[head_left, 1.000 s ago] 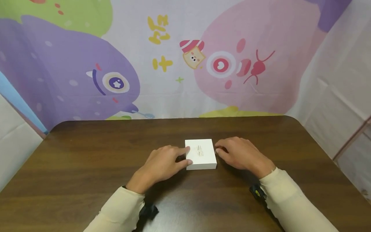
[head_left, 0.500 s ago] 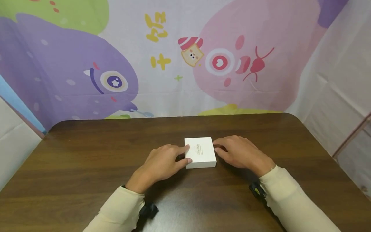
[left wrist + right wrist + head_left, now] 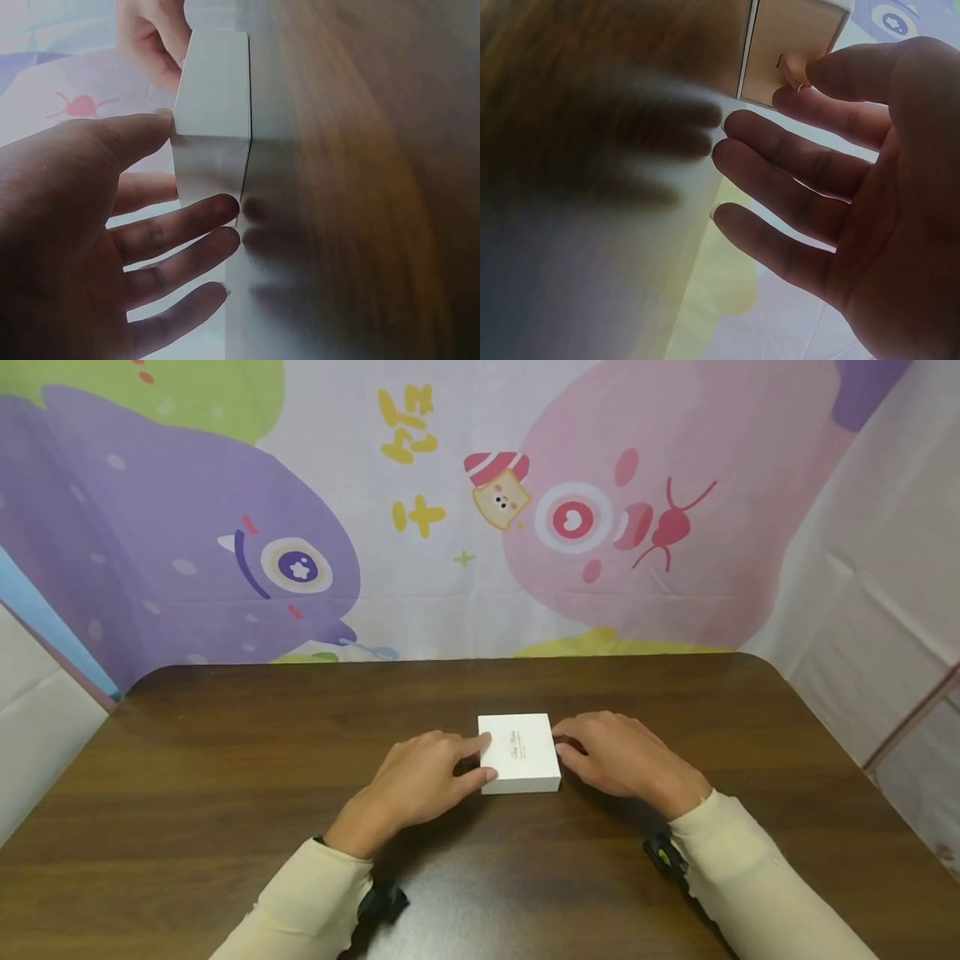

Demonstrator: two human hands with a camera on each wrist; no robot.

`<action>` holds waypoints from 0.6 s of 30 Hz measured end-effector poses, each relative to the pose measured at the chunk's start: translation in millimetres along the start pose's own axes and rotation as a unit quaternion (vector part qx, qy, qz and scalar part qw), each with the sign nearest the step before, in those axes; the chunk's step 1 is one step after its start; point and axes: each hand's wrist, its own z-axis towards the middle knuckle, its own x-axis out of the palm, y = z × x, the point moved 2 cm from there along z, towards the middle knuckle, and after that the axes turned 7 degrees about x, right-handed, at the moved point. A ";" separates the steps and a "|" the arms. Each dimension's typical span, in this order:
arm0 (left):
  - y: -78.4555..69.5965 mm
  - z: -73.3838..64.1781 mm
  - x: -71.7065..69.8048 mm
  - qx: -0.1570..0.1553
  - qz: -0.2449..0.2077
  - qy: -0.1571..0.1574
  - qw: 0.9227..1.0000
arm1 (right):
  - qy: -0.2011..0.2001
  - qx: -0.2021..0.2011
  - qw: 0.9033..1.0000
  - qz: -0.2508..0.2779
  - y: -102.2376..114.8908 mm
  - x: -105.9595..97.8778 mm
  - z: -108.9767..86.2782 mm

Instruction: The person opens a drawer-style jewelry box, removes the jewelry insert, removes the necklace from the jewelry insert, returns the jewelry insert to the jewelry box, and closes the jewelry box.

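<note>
A flat white box (image 3: 519, 756) with small gold lettering lies on the dark wooden table (image 3: 225, 827). The left hand (image 3: 422, 779) is at its left side, with thumb and index fingertips resting on the top near the edge. In the left wrist view the other fingers (image 3: 180, 229) extend beside the box's side wall, nearly straight. At the opposite side, the right hand (image 3: 626, 753) pinches a small ribbon pull tab (image 3: 788, 73) between thumb and index finger. That tab comes out of a slot in the box's side panel (image 3: 791, 37). The right hand's remaining fingers are spread over the tabletop.
Behind the table hangs a cloth backdrop (image 3: 465, 602) printed with cartoon figures. Pale cloth (image 3: 877, 610) covers the right side. Black wrist straps with small devices (image 3: 663, 856) sit under both cream sleeves (image 3: 757, 877).
The right hand's fingertips have come slightly closer to the box's right side. The left hand keeps its place on the box. The head view has shifted a little.
</note>
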 end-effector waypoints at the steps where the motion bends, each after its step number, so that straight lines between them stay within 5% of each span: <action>1: 0.1 -0.1 0.3 0.002 0.000 -0.002 1.000 | -0.001 -0.002 1.000 0.000 0.3 0.0 -0.3; 18: 0.2 -0.9 0.3 0.008 0.008 -0.007 1.000 | -0.007 -0.024 1.000 -0.005 1.2 1.4 -1.0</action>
